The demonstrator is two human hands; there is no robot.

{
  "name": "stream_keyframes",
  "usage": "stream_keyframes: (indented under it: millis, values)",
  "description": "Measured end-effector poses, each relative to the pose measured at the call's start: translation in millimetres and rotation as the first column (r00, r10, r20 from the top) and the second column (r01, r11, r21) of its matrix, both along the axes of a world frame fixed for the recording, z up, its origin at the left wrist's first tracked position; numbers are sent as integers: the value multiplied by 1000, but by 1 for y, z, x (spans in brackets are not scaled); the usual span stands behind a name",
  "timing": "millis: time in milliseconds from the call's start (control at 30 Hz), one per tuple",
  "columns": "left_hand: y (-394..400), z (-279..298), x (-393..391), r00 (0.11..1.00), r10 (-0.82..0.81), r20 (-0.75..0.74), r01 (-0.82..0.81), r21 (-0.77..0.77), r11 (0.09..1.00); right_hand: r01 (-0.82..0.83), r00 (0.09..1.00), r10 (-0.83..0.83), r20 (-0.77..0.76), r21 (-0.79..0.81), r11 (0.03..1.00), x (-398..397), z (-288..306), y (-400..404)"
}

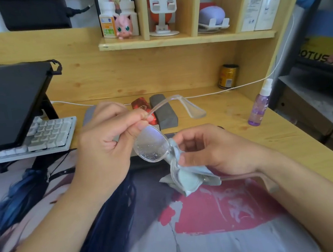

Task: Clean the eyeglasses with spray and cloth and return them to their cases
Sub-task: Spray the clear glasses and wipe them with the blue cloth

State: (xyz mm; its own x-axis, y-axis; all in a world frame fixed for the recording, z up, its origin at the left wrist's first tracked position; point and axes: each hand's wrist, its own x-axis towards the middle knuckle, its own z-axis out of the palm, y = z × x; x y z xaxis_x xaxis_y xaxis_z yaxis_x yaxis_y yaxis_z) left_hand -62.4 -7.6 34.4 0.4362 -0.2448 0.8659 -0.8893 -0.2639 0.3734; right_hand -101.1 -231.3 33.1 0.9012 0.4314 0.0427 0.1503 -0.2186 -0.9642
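— Head view, left side?
— Left hand (110,143) pinching clear eyeglasses (153,145) at the hinge, held above the desk mat (220,212); droplets on the lens.

— Right side?
— Right hand (210,150) gripping pale cloth (186,176) wrapped around the other lens. Purple spray bottle (260,104) upright, far right. Red case (141,110) and grey case (165,113) behind.

keyboard (48,135) left | cases (163,114) behind eyeglasses (151,147) | spray bottle (260,106) right

clear glossy plastic-framed eyeglasses (153,145) with droplet-speckled lens, soft pale grey matt cloth (187,180), knotty smooth light wooden desk (231,107), translucent purple plastic spray bottle (260,104), matt dark grey felt-like case (165,113), shiny red case (140,106)
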Motion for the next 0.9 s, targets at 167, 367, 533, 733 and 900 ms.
stream_keyframes:
  millis: [167,367,533,733,900]
  values:
    - [2,-3,3,1000,9,-26,-10,-36,999,35,998,-30,51,-112,993,1,0,0]
    - [6,-1,5,999,2,-41,-3,-15,1000,-96,990,83,-112,-110,989,3,0,-5]
    - [6,-1,6,999,3,-46,-3,-6,1000,-38,993,24,-115,-117,992,3,-3,-3]
    - [6,-2,7,997,7,-83,-10,-34,999,-7,997,-2,-71,-128,992,5,-4,-3]
    - [7,0,7,996,23,-82,-25,-31,999,-154,952,154,-266,20,988,4,-8,-6]
